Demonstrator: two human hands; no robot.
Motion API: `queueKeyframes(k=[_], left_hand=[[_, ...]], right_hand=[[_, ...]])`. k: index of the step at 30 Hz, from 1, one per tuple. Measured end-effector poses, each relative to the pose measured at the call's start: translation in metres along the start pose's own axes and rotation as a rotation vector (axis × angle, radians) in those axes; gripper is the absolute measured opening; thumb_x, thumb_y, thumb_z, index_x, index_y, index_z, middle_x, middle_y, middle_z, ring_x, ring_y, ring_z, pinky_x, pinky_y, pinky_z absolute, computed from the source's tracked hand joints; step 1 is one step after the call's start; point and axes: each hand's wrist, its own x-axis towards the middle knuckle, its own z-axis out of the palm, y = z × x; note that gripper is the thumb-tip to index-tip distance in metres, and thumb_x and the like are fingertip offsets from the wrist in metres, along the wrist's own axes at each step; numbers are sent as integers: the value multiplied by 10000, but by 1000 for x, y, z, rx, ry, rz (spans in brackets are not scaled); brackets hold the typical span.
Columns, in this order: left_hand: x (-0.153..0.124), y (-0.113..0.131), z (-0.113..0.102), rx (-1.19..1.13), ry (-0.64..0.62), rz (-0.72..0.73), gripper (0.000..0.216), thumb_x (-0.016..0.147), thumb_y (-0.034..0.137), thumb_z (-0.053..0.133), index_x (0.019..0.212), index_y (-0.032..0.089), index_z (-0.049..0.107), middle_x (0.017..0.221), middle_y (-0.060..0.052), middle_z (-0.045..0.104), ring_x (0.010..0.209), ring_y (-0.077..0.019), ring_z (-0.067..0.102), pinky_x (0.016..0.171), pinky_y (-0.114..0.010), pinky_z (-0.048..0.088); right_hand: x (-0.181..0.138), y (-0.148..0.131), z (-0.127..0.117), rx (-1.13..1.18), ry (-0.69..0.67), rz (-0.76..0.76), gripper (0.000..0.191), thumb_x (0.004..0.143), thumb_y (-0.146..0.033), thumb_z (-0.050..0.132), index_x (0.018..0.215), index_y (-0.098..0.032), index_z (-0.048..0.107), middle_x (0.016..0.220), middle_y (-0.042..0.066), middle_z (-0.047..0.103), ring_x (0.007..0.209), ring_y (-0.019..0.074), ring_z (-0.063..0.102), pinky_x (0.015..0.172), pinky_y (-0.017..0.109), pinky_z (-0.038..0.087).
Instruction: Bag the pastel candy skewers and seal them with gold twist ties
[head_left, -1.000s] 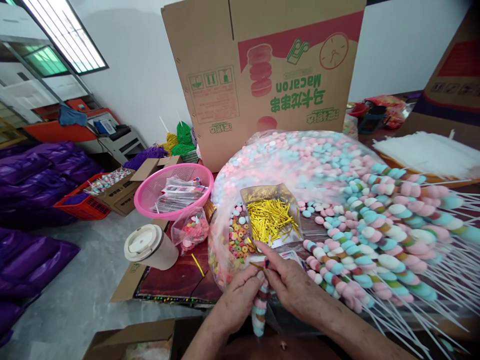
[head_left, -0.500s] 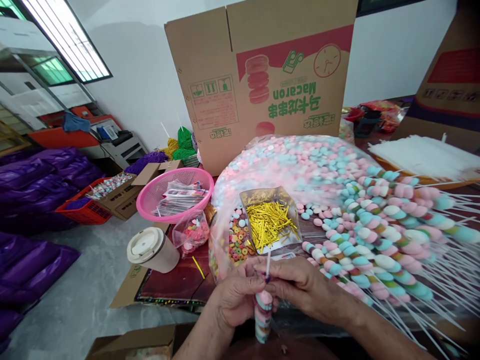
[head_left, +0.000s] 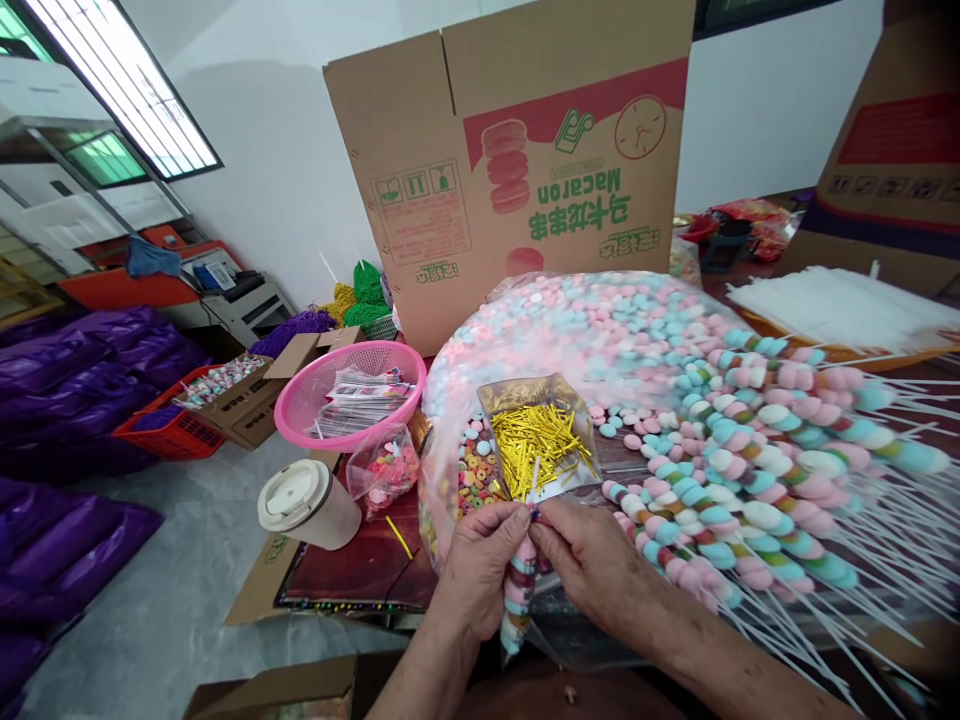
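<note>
My left hand (head_left: 476, 570) and my right hand (head_left: 589, 560) meet low in the middle. Both pinch the top of a candy skewer (head_left: 516, 598) of pink, white and blue pieces, wrapped in a clear sleeve, with its white stick poking up between my fingertips. Just beyond my fingers lies an open bag of gold twist ties (head_left: 541, 440). A pile of finished candy skewers (head_left: 757, 470) fans out to the right, sticks pointing right. A big clear bag of loose pink and blue candies (head_left: 585, 320) sits behind.
A lidded paper cup (head_left: 307, 503), a small bag of pink sweets (head_left: 384, 468) and a pink basket (head_left: 349, 390) of packets stand at the left. A tall Macaron carton (head_left: 517, 150) rises at the back. Purple bags (head_left: 67, 380) lie on the floor.
The skewer has been turned more upright between my hands, and both hands have shifted slightly up toward the twist ties. My fingertips have closed tighter at its top.
</note>
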Motion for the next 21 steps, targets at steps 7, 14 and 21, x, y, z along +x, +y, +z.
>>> queueKeyframes(k=[7, 14, 21], left_hand=[[9, -9, 4, -23, 144, 23, 338, 547, 394, 767, 620, 149, 545, 398, 71, 478, 343, -56, 400, 393, -182, 333], [10, -14, 0, 264, 242, 285, 450, 647, 462, 684, 990, 192, 573, 699, 9, 617, 592, -120, 552, 575, -220, 413], [-10, 43, -10, -10, -80, 45, 724, 718, 725, 382, 1257, 247, 448, 817, -62, 679, 684, -194, 624, 640, -307, 448]], right_hand=[[-6, 6, 22, -244, -107, -76, 171, 788, -72, 425, 738, -163, 561, 687, 41, 632, 612, 155, 563, 536, 247, 355], [10, 17, 2, -592, 168, -320, 219, 790, -26, 383, 732, -149, 555, 608, 66, 569, 554, 183, 503, 522, 294, 315], [5, 1, 7, -184, 183, -265, 244, 822, -165, 341, 642, -189, 503, 567, 31, 541, 526, 141, 460, 509, 267, 293]])
